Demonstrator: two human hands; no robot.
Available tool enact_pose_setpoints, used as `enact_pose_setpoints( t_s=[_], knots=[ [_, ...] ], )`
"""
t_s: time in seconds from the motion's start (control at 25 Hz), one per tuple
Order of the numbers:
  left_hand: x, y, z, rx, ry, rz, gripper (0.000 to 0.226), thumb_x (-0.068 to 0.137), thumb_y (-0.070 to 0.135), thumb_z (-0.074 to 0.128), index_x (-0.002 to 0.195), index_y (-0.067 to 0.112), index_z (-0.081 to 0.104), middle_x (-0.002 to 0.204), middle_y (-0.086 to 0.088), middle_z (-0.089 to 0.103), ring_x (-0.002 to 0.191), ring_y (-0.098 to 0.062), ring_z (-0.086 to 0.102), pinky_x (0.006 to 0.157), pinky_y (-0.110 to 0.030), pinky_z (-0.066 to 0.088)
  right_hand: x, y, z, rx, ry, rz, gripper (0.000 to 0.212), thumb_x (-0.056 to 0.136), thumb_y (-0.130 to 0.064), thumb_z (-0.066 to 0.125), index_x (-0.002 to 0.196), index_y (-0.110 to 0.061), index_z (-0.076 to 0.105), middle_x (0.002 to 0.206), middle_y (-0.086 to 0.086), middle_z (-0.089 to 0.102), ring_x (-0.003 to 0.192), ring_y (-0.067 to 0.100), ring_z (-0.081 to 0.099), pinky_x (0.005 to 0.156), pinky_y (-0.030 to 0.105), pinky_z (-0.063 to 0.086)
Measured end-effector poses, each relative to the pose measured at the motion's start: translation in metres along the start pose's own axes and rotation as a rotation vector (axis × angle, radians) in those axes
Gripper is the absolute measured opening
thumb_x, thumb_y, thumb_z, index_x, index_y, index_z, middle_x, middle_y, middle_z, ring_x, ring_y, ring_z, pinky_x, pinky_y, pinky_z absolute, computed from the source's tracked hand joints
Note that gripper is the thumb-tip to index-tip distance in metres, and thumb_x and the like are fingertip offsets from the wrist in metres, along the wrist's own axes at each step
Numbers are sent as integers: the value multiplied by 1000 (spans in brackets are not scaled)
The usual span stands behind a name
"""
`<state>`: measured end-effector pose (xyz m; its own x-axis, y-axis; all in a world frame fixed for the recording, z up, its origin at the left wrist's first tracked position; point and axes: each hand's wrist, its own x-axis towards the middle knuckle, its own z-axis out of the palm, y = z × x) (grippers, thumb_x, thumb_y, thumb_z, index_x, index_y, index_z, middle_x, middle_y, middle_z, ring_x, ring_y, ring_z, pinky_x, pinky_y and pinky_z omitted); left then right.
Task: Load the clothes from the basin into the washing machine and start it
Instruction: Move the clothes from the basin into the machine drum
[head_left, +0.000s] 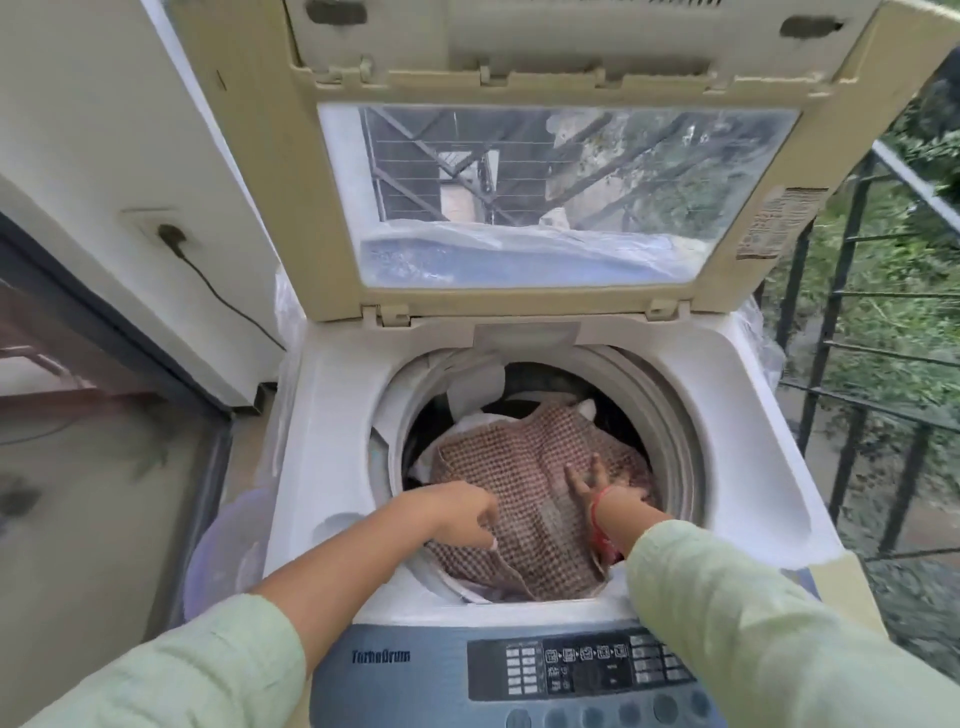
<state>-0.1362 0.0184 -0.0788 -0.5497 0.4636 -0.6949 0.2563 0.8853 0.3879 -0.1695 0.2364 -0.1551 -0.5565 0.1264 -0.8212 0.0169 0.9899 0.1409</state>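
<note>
My flat right hand (597, 483) pressed the cloth (519, 467) into the washer (337, 415), whether my left hand (465, 514) held it I couldn't tell, and nothing was started yet.

One washing machine (332, 415), one raised lid (519, 304), one checked cloth (519, 467), one basin (223, 545) near left, one wall plug (171, 236), two hands: left hand (465, 514), right hand (597, 480).

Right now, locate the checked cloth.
Head view, centre: the checked cloth lies in the drum, under the right hand, the left hand at its left side.
</note>
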Motion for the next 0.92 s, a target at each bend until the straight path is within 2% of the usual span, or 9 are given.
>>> enact_pose_setpoints(
  t_s=[0.12, 0.2, 0.28, 0.4, 0.48, 0.6, 0.68, 0.8, 0.92],
  knots=[
    [17, -10, 3, -10, 2, -51, 44, 89, 38, 57, 127, 16, 52, 124, -6, 56, 110, -24, 52, 81, -27, 40, 23, -19, 19, -121, -35, 33, 134, 67, -34, 81, 133, -43, -35, 142, 13, -45, 137, 55, -3, 104, 70, 21],
    [30, -18, 0, 0, 61, -118, 41, 90, 38, 55, 123, 14, 55, 121, -9, 57, 107, -25, 54, 81, -29, 43, 39, -25, 18, -135, 31, -1, 138, 65, -28, 84, 133, -44, -35, 143, 12, -46, 137, 56, -5, 103, 72, 20],
    [44, -27, -5, 16, 155, -197, 40, 91, 39, 52, 121, 13, 54, 123, -11, 55, 110, -27, 53, 81, -31, 42, 54, -24, 9, -127, 72, -24, 131, 71, -25, 80, 135, -42, -33, 145, 10, -43, 137, 55, -6, 105, 71, 19],
    [56, -36, -11, 54, 248, -308, 47, 91, 45, 46, 127, 16, 44, 134, -12, 43, 124, -31, 40, 96, -42, 36, 72, -21, 3, -124, 169, -37, 114, 82, -25, 70, 140, -43, -27, 149, 8, -37, 139, 51, 1, 106, 69, 20],
    [55, -38, -10, 71, 268, -345, 53, 90, 48, 46, 131, 16, 39, 139, -13, 37, 127, -32, 34, 103, -47, 31, 69, -18, 6, -170, 223, -50, 112, 83, -25, 68, 142, -39, -25, 151, 10, -33, 140, 49, 3, 107, 67, 22],
    [40, -30, -2, 99, 216, -321, 59, 89, 49, 46, 136, 16, 34, 142, -14, 34, 130, -33, 32, 107, -50, 27, 55, -7, -6, -192, 99, -71, 117, 77, -29, 73, 144, -38, -22, 153, 9, -29, 140, 49, 2, 108, 66, 20],
    [15, -18, -1, 77, 226, -251, 53, 87, 47, 49, 131, 18, 42, 136, -12, 43, 125, -31, 39, 103, -47, 32, 35, -7, -28, -208, -19, -109, 116, 67, -35, 78, 148, -36, -6, 158, 9, -9, 141, 43, 11, 109, 62, 23],
    [-44, -8, -2, -32, 457, -146, 40, 88, 47, 51, 121, 25, 52, 120, 0, 57, 112, -22, 53, 95, -38, 36, -20, -17, -52, -193, 54, -339, 78, 76, -39, 67, 143, -22, 32, 146, 8, 40, 132, 31, 39, 108, 44, 34],
    [-118, -24, 16, -266, 801, -141, 28, 89, 43, 55, 113, 29, 60, 112, 12, 64, 104, -8, 58, 93, -32, 42, -90, -45, -62, -46, 206, -668, 64, 86, -37, 62, 141, -19, 36, 138, 7, 49, 123, 24, 49, 100, 31, 40]
  ],
)
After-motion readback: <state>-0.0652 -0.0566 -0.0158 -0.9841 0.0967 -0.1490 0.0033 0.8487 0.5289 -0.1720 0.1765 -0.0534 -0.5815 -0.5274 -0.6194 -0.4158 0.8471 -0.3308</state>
